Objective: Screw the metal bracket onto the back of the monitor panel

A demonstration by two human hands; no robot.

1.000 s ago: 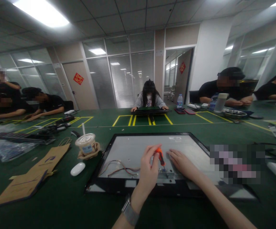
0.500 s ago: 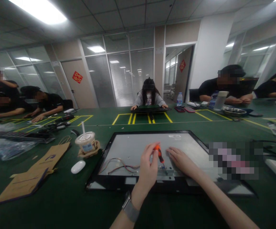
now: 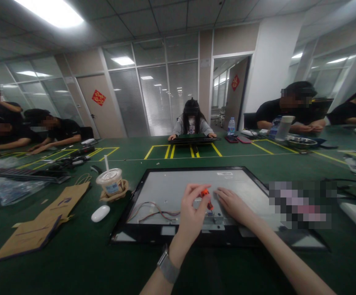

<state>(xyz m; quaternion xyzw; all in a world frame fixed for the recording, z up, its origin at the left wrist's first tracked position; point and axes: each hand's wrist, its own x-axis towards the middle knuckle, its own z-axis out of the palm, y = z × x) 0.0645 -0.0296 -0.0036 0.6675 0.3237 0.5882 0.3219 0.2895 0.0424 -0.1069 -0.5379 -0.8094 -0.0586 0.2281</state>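
Observation:
My left hand [image 3: 192, 205], with a watch on its wrist, is closed round the orange and black handle of a screwdriver [image 3: 207, 199]. The screwdriver's shaft points down at a metal bracket [image 3: 214, 222] near the close edge of a flat display panel [image 3: 162, 186]. That panel lies grey back up inside a black frame. My right hand [image 3: 233, 207] lies flat on the panel just right of the screwdriver, fingers stretched out. Thin coloured wires [image 3: 153, 213] run over the panel left of my left hand and pass partly behind it.
Left of the panel stand a lidded drink cup [image 3: 110, 182] with a straw, a white mouse-shaped case [image 3: 100, 213] and a flattened brown paper bag [image 3: 50, 219]. A pixelated item [image 3: 301, 205] lies to the right. Across the green table a person [image 3: 192, 119] holds another dark panel.
My left fingers have shifted round the screwdriver handle, and its angle differs slightly. My right hand stays on the panel.

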